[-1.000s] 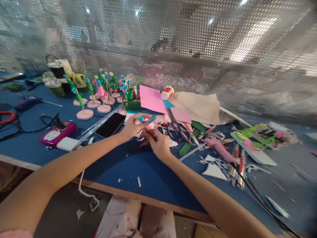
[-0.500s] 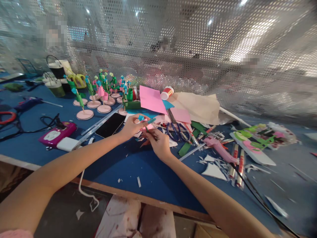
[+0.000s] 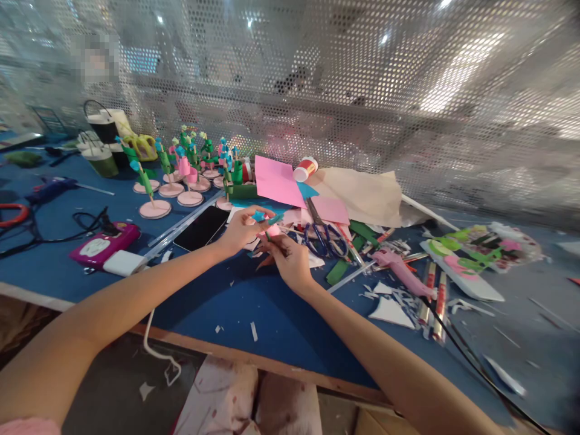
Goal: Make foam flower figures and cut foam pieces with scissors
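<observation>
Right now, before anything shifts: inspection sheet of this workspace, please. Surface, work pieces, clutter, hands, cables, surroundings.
Surface: blue tabletop, loose white bits near its front edge.
Work pieces: small blue-and-pink piece at the fingertips, shape partly hidden; decorated stands on round pale-pink bases, behind and to the left.
Clutter: scissors, phone, pink glue gun, white scraps.
Hands: left hand holds the piece; right hand is close against it, grip unclear.
Cables: black cable from the glue gun; white cable hangs over the front edge.
Surroundings: perforated screen behind.
</observation>
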The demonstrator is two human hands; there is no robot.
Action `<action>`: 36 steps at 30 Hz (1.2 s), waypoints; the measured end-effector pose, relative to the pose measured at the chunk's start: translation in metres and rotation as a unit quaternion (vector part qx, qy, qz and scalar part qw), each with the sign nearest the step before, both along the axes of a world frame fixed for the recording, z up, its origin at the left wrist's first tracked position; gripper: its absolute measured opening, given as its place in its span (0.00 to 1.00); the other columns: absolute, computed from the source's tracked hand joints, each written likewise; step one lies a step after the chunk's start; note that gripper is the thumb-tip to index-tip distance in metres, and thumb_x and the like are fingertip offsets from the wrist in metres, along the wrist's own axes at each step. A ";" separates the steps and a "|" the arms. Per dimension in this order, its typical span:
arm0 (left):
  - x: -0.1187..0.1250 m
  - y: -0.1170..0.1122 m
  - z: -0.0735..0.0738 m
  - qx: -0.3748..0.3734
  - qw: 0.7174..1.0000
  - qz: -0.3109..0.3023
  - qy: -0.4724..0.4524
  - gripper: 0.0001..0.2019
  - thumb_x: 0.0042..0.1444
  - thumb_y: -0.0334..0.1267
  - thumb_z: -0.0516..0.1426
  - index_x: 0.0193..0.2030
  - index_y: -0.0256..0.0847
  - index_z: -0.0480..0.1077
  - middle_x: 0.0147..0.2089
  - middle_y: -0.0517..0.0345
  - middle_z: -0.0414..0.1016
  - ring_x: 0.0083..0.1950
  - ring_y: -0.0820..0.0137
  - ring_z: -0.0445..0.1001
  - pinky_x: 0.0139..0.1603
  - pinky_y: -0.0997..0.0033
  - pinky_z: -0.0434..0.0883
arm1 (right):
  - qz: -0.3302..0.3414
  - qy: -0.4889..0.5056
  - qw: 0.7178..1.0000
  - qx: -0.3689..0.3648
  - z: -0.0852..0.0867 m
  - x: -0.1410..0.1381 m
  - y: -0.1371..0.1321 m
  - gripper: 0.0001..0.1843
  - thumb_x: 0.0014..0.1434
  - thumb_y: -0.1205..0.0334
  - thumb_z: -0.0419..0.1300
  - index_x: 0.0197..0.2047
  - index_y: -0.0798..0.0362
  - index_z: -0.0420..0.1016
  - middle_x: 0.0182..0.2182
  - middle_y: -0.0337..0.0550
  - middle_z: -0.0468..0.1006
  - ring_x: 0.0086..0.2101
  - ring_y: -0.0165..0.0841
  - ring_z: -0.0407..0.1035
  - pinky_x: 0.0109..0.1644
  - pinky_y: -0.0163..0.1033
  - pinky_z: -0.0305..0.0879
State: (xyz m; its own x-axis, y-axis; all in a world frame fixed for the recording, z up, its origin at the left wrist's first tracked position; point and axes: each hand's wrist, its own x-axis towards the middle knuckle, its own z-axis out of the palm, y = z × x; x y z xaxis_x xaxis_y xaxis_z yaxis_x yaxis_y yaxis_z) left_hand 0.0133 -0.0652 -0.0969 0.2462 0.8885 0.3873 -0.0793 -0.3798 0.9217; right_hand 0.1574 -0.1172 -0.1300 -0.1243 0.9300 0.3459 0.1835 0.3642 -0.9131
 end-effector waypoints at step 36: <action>-0.004 0.004 0.003 -0.051 0.995 -0.084 -0.034 0.16 0.36 0.47 0.70 0.30 0.39 0.78 0.33 0.55 0.79 0.43 0.63 0.76 0.48 0.62 0.71 | 0.006 -0.002 1.000 0.001 0.009 0.000 -0.002 0.24 0.57 0.36 0.54 0.31 0.50 0.69 0.30 0.44 0.82 0.19 0.35 0.75 0.22 0.39 0.73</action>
State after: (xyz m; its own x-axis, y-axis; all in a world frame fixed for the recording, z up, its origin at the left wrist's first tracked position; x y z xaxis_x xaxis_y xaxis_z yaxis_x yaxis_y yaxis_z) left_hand 0.0093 -0.0609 -0.0938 0.3702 0.8732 0.3171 -0.1966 -0.2600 0.9454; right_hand 0.1576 -0.1196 -0.1207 -0.1374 0.9275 0.3476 0.1831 0.3687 -0.9114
